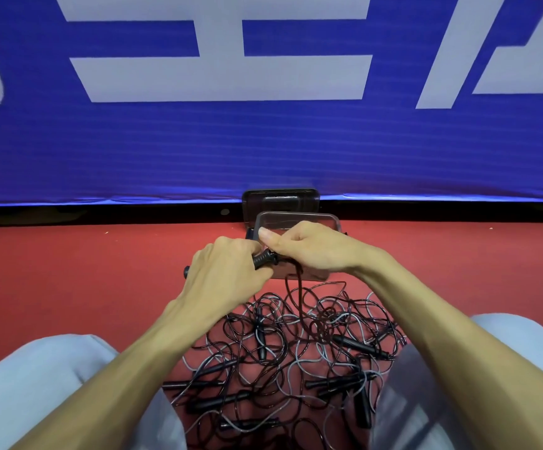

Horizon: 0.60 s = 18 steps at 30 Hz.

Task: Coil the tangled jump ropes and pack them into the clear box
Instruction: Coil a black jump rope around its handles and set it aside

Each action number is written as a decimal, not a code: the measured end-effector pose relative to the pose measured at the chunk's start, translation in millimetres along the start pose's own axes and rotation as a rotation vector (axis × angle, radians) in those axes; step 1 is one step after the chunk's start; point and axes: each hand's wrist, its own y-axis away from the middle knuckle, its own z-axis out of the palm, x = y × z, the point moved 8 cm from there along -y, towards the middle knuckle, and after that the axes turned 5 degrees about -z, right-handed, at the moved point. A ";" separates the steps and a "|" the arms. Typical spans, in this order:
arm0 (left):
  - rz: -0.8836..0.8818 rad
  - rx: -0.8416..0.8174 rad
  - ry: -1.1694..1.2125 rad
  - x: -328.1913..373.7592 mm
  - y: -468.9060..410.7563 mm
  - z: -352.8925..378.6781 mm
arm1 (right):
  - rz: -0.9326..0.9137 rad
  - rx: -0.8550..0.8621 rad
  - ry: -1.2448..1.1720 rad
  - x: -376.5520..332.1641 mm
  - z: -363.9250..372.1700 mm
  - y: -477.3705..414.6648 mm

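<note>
Gripping a black ribbed jump-rope handle (pixel 265 258) in the left hand (pixel 221 271), fingers curled round it, handle roughly level, tip pointing right. Pinching the thin dark rope cord (pixel 298 287) right at that tip with the right hand (pixel 302 246), thumb on top, fingers curled under. Holding both hands together, touching at the handle tip, raised off the floor in front of the clear rectangular plastic box (pixel 299 219).

Letting the cord hang straight down from the pinch into the tangled heap of black and grey jump ropes (pixel 320 323). Sitting with that heap on the red floor (pixel 101 271) between two knees in light blue trousers (pixel 52 384), just this side of the box. Seeing only loose loops there, with several black handles (pixel 358 345) scattered through.

Looking past the hands: box on the floor, lid off, largely hidden behind the right hand; cannot tell what is inside. Noting its dark-tinted lid (pixel 280 199) propped upright just behind it against the wall.

Spotting a small black end (pixel 186 271) poking out left of the left hand; cannot tell whether it belongs to the gripped handle.

Facing a blue banner (pixel 263 151) above a black strip (pixel 101 214) at floor level. Reading attempt on the banner: huge white block strokes, cropped at top and sides, not legible as any whole word.
</note>
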 end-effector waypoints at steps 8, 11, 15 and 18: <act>-0.094 -0.155 0.289 -11.2 -6.6 14.3 | -0.005 -0.015 -0.269 2.7 -1.3 -0.6; -0.118 -0.287 0.483 -10.7 -6.3 22.3 | -0.021 0.079 -0.278 5.3 -8.6 -6.0; -0.099 -0.544 0.719 -6.8 3.0 33.9 | -0.058 0.197 -0.394 4.6 -22.9 -5.0; -0.129 -0.702 0.924 -6.1 8.9 40.3 | -0.051 0.315 -0.518 12.9 -36.9 -2.0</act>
